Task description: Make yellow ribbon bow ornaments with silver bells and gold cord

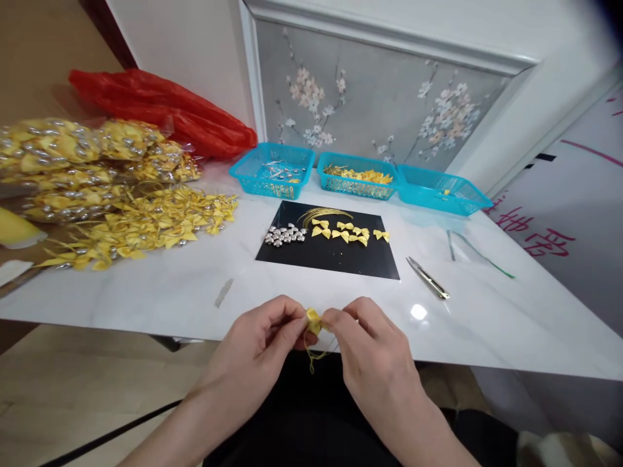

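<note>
Just over the table's front edge, a yellow ribbon bow (313, 318) is pinched between my two hands. My left hand (272, 334) grips its left side with thumb and fingertips. From the other side, the fingertips of my right hand (367, 337) close on the bow's right end. A thin yellow cord (314, 357) hangs in a loop below it. Beyond my hands lies a black mat (335, 259), bearing silver beads (285, 235), several yellow bows (357, 239) and a bundle of yellow cords (324, 214).
Thread snips (428, 277) lie right of the mat. Three blue baskets (272, 172) line the back. Finished yellow ribbon pieces (170, 217), bagged ones (63, 155) and a red plastic bag (165, 110) pile up at left. A green strip (487, 254) lies at right.
</note>
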Available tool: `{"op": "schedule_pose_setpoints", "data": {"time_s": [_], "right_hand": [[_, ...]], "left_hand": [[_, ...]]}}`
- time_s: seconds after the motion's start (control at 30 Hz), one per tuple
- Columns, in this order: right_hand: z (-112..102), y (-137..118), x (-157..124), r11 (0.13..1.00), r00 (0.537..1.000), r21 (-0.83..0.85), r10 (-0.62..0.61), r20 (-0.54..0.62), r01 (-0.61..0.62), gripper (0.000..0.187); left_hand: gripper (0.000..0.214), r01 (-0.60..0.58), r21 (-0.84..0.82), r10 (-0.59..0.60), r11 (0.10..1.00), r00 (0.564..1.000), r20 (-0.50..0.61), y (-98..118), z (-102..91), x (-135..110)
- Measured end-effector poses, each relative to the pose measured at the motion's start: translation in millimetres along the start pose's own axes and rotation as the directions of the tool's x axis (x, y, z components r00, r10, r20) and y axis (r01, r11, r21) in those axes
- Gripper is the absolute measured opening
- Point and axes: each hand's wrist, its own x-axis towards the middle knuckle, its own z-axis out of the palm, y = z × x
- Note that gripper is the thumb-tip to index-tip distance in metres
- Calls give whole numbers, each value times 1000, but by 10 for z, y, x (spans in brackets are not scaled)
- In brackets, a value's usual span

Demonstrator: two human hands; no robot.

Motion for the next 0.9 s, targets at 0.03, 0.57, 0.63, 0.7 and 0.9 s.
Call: {"op": "schedule_pose_setpoints", "data": {"time_s": [0.03, 0.57, 0.63, 0.7, 0.9], "right_hand": [[4, -18, 2, 999, 1000, -37, -12, -7, 12, 31], [125, -46, -31, 995, 997, 73, 74, -8, -73, 24], [148, -58, -41, 996, 997, 52, 75, -29, -73, 23], [158, -74, -48, 994, 995, 65, 92, -27, -90, 23], [143, -117, -27, 883, 966, 392, 240, 94, -257, 29]], "left_hand": [[20, -3, 11, 3, 1000, 1000, -3, -11, 2, -5], [25, -2, 5, 2, 1000, 1000, -16, -58, 11, 12], [23, -1, -62, 1, 998, 1000, 14, -50, 10, 4], [19, 12, -160, -4, 987, 999, 53, -45, 7, 0], [14, 39, -130, -22, 991, 992, 127, -21, 22, 40]]}}
